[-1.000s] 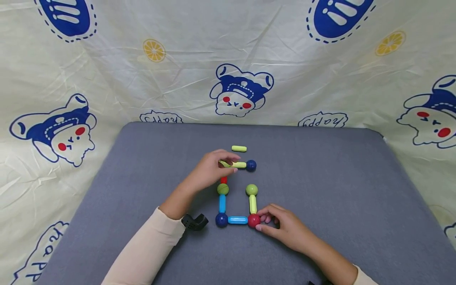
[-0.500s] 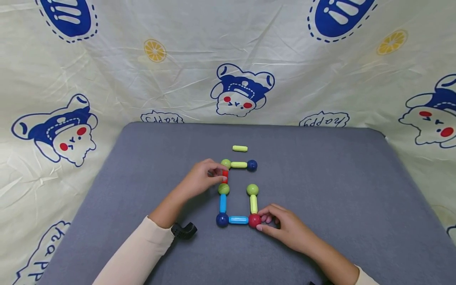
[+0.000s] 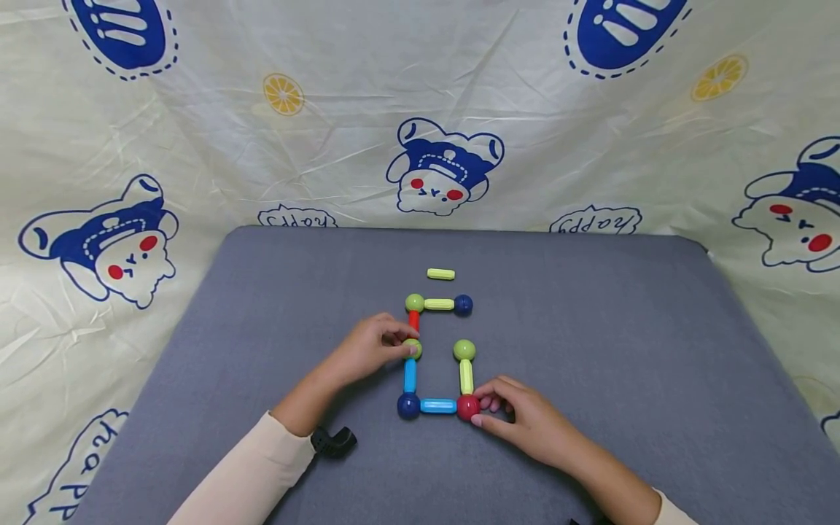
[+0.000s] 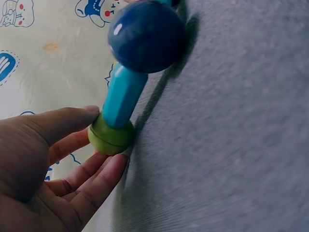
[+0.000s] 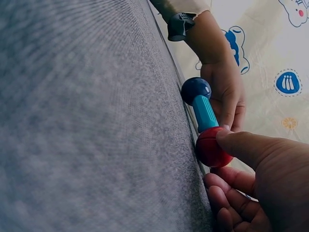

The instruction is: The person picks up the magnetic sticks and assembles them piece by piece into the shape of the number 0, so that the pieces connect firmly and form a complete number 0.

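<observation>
My left hand (image 3: pixel 367 351) pinches a green ball (image 4: pixel 110 139) between thumb and fingers. A blue rod (image 3: pixel 410 376) runs from that ball to a dark blue ball (image 3: pixel 408 405). On its other side a red rod (image 3: pixel 414 321) leads to a second green ball (image 3: pixel 415 302), joined by a yellow-green rod (image 3: pixel 439 304) to another dark blue ball (image 3: pixel 463 305). My right hand (image 3: pixel 533 421) holds a red ball (image 5: pixel 211 149) at the near right corner, thumb on one side and a finger on the other. Another blue rod (image 3: pixel 438 406) links it leftward.
From the red ball, a yellow-green rod (image 3: pixel 466 377) extends away to a third green ball (image 3: pixel 464 350). One loose yellow-green rod (image 3: pixel 441 274) lies farther back. Everything lies on a grey cloth-covered table (image 3: pixel 590 313). A printed white sheet (image 3: pixel 354 146) hangs behind it.
My left hand has come back toward me from the farther green ball, along the red rod, to the nearer green ball. The right hand has stayed at the red ball.
</observation>
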A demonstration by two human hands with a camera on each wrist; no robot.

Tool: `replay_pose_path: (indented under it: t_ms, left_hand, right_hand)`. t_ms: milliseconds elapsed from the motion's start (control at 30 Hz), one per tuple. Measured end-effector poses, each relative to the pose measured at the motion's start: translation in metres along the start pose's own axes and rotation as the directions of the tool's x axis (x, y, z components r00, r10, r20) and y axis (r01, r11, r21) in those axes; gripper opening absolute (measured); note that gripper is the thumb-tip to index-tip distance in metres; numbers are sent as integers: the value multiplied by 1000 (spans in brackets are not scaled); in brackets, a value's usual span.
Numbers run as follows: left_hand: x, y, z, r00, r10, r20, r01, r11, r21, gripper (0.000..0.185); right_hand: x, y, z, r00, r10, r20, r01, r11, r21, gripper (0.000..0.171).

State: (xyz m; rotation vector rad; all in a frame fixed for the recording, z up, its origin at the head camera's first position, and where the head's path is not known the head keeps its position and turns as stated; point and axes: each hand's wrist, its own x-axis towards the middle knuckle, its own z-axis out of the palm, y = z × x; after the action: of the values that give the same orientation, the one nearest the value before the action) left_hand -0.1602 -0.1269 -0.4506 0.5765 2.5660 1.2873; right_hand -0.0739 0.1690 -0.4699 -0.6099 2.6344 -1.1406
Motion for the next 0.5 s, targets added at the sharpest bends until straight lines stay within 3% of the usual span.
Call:
replay_pose_path:
  t_ms: [300,500]
  left_hand:
    - [-1,-2,6,999,-29,-19,29,999,-26,19]
    - [-1,-6,8,999,-21,-32,19,999,-43,20]
  right_hand:
    - [0,-3,-1,1000,-4,-3,4,1000,5,23]
    - [0,-6,-7,1000,20,11,-21,998,66,25]
